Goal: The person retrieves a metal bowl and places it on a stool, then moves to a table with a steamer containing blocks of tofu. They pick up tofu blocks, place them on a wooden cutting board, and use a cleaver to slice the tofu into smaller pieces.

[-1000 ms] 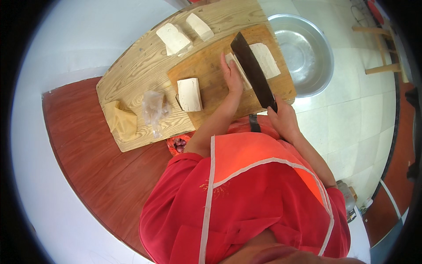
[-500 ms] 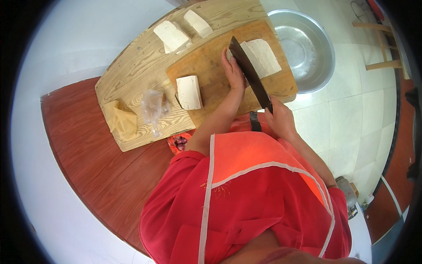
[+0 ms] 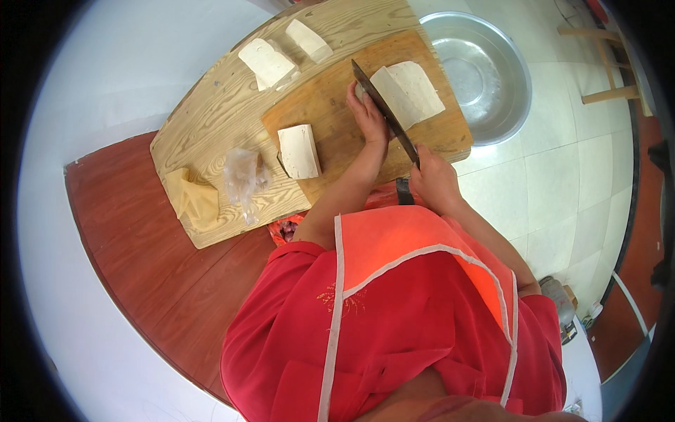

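My right hand point(image 3: 435, 182) is closed around the handle of a long dark cleaver point(image 3: 385, 111), its blade reaching away to the upper left. White tofu slices point(image 3: 409, 95) lie overlapped to the right of the blade on a wooden cutting board point(image 3: 346, 151). Against the blade's left side, my left hand point(image 3: 368, 117) holds a pale tofu piece, mostly hidden by its fingers. Another tofu block point(image 3: 299, 151) stands on the board's left edge. Farther back on the table are a stacked tofu piece point(image 3: 268, 63) and a single tofu block point(image 3: 309, 40).
Beyond the board's right side a large metal basin point(image 3: 484, 84) sits low near the tiled floor. A crumpled clear plastic bag point(image 3: 244, 177) and a yellowish cloth point(image 3: 195, 199) lie on the left of the wooden table point(image 3: 211, 116). A wooden stool point(image 3: 610, 94) stands far right.
The cleaver's blade shows narrower and more edge-on, and its handle has come slightly left with my right hand. The whole view has shifted a little. My left hand stays beside the blade.
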`<control>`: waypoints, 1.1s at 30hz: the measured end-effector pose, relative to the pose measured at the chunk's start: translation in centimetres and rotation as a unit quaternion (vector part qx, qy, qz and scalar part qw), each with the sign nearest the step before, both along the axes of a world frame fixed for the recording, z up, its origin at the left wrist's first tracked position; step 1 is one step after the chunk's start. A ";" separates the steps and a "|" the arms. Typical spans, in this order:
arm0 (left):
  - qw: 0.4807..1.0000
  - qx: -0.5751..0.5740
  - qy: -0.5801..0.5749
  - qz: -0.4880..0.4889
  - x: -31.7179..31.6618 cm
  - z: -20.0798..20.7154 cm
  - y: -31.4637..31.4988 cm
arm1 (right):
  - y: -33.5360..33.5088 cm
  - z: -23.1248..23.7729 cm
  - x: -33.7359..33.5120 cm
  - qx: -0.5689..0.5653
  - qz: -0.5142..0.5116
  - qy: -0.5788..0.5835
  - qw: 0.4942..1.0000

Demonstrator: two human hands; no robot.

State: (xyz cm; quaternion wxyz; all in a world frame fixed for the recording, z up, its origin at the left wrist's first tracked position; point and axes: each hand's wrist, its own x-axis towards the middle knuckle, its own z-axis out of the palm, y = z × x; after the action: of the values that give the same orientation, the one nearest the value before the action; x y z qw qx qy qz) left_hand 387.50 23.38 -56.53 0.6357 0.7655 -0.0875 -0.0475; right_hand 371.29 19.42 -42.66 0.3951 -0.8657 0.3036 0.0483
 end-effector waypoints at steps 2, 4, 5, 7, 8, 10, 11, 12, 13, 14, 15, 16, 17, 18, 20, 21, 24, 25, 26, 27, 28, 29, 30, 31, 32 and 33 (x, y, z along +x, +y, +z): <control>1.000 -0.001 0.004 0.001 -0.1 0.2 0.0 | 0.0 -0.4 0.1 0.004 0.000 0.014 1.000; 1.000 -0.011 0.027 -0.001 -0.2 0.3 -0.1 | -0.1 -1.1 0.2 0.005 0.005 0.026 1.000; 0.999 -0.021 0.028 0.001 -0.2 0.3 -0.1 | -0.2 -1.6 0.4 0.013 0.003 0.038 0.999; 0.999 -0.030 0.040 0.004 -0.3 0.3 -0.2 | 0.0 -2.8 0.6 0.020 -0.004 0.035 0.999; 0.999 -0.030 0.037 0.003 -0.2 0.3 -0.2 | 0.0 -3.5 0.9 0.026 -0.007 0.037 0.999; 0.999 -0.022 0.040 0.003 -0.2 0.4 -0.2 | 0.2 -4.9 1.3 0.038 -0.009 0.033 0.999; 0.999 -0.018 0.029 0.003 -0.2 0.4 -0.1 | 0.3 -5.5 1.4 0.033 -0.012 0.024 0.999; 1.000 -0.006 0.027 0.003 -0.3 0.6 -0.1 | 0.5 -6.0 1.4 0.030 -0.016 0.022 0.999; 0.999 0.012 0.031 0.004 -0.3 0.7 0.0 | 0.5 -6.4 1.4 0.024 -0.025 0.016 0.999; 0.999 -0.013 0.048 0.004 -0.4 0.9 0.1 | 0.4 -6.8 1.2 0.040 -0.026 0.016 0.999; 0.997 -0.030 0.074 0.003 -0.5 1.1 0.2 | 0.3 -7.0 1.0 0.053 -0.032 0.013 0.998; 0.994 -0.049 0.099 0.004 -0.5 1.3 0.3 | 0.0 -7.2 0.8 0.065 -0.037 0.003 0.997; 0.995 -0.048 0.092 0.000 -0.5 1.5 0.3 | -0.6 -7.3 0.6 0.082 -0.034 -0.012 0.996; 0.995 -0.046 0.086 0.001 -0.5 1.7 0.4 | -1.3 -7.4 0.4 0.100 -0.027 -0.032 0.994; 0.995 -0.046 0.091 0.001 -0.3 1.9 0.8 | -2.8 -7.6 0.1 0.197 -0.049 -0.048 0.978; 0.994 -0.047 0.102 -0.004 -0.2 2.0 1.0 | -3.6 -7.7 -0.1 0.272 -0.080 -0.041 0.958; 0.982 -0.113 0.153 0.003 0.5 2.0 1.6 | -5.7 -7.8 -0.3 0.408 -0.114 -0.013 0.906; 0.972 -0.141 0.186 0.015 0.6 1.9 1.8 | -6.1 -7.8 -0.3 0.439 -0.115 -0.002 0.891; 0.969 -0.165 0.185 0.015 0.6 1.8 1.9 | -6.4 -7.7 -0.4 0.479 -0.126 -0.012 0.869; 0.962 -0.186 0.198 0.021 0.6 1.6 2.1 | -6.6 -7.6 -0.5 0.508 -0.131 -0.017 0.851; 0.955 -0.212 0.206 0.025 0.5 1.6 2.3 | -6.7 -7.4 -0.5 0.534 -0.138 -0.017 0.834; 0.954 -0.209 0.212 0.024 0.5 1.5 2.4 | -6.8 -7.3 -0.5 0.568 -0.137 -0.025 0.811; 0.953 -0.210 0.217 0.020 0.4 1.5 2.6 | -6.8 -7.2 -0.5 0.619 -0.152 -0.027 0.770; 0.951 -0.213 0.222 0.009 0.5 1.4 2.6 | -6.8 -7.0 -0.4 0.674 -0.160 -0.037 0.720; 0.945 -0.231 0.233 0.002 0.4 1.5 2.6 | -6.8 -6.8 -0.4 0.720 -0.179 -0.041 0.669; 0.937 -0.251 0.240 -0.012 0.5 1.5 2.6 | -6.8 -6.6 -0.4 0.745 -0.182 -0.056 0.640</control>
State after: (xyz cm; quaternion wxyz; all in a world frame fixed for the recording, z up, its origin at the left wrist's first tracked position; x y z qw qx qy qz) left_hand 387.95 25.96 -54.99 0.8089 0.5454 0.0498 -0.2140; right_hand 370.87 12.66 -49.25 0.9231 -0.2073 0.2937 0.1368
